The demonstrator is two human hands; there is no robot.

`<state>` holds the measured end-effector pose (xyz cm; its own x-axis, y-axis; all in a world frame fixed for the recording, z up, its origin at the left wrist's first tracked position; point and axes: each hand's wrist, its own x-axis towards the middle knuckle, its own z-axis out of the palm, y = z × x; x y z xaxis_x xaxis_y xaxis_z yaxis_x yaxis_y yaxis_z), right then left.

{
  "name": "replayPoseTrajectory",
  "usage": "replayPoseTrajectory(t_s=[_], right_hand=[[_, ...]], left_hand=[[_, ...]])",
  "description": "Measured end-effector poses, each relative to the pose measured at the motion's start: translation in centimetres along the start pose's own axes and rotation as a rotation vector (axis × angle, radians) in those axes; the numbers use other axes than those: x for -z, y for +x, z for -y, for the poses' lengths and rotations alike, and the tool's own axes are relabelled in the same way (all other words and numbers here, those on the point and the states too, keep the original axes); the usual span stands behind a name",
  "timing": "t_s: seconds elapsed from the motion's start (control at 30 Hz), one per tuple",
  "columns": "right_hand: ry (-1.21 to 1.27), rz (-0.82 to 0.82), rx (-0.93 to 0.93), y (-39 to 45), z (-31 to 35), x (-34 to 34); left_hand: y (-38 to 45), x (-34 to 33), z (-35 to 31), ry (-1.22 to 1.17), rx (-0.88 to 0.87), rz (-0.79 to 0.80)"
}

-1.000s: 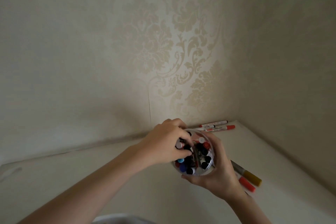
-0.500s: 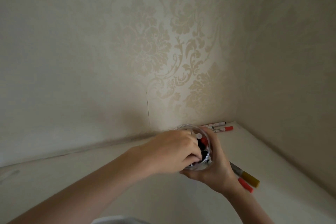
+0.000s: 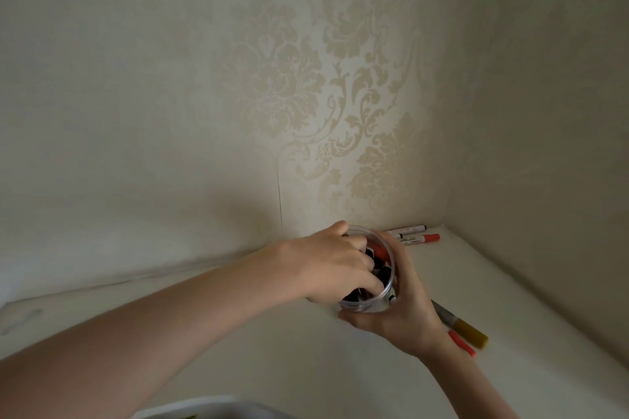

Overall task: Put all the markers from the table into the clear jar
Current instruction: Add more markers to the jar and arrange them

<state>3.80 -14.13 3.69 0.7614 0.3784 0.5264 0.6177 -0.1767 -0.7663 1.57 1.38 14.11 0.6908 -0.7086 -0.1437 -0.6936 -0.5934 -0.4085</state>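
Observation:
My right hand [image 3: 405, 313] cups the clear jar [image 3: 383, 301] from below and the right, holding it above the white table [image 3: 306, 350]. The jar is packed with several markers, caps up, mostly dark and red. My left hand [image 3: 333, 269] lies over the jar's mouth with its fingers pushed in among the markers, hiding most of them. On the table behind the jar lie a black-capped marker [image 3: 410, 229] and a red-capped marker [image 3: 423, 239]. Right of my right wrist lie a yellow-capped marker [image 3: 468, 332] and a red marker [image 3: 461, 343].
Patterned wallpaper walls [image 3: 306, 95] meet in a corner just behind and to the right of the table. A white object's rim [image 3: 204, 410] shows at the bottom edge, near me.
My left hand has slid further over the jar's mouth and now covers most of the marker caps. The jar has tilted slightly away and sits a little lower in my right hand.

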Motion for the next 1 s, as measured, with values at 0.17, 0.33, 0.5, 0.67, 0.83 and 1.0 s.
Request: replayPoseTrajectory(t_s=[0.17, 0.33, 0.5, 0.67, 0.83, 1.0], right_hand=[[-0.012, 0.005, -0.004, 0.1, 0.0, 0.0], [-0.021, 0.003, -0.001, 0.0, 0.1, -0.2], [-0.022, 0.002, -0.003, 0.3, 0.2, 0.4], [-0.039, 0.031, 0.002, 0.6, 0.3, 0.3], [-0.032, 0.035, 0.001, 0.6, 0.4, 0.3], [0.013, 0.025, 0.016, 0.5, 0.3, 0.5]], left_hand=[[0.3, 0.2, -0.2, 0.012, 0.038, 0.076], [0.5, 0.5, -0.7, 0.051, 0.046, 0.156], [-0.9, 0.4, 1.4, -0.211, -0.053, -0.037], [-2.0, 1.0, 3.6, -0.447, 0.094, -0.099], [-3.1, 0.1, 3.7, -0.671, 0.187, -0.295], [-3.9, 0.5, 3.9, -0.790, 0.248, -0.499]])
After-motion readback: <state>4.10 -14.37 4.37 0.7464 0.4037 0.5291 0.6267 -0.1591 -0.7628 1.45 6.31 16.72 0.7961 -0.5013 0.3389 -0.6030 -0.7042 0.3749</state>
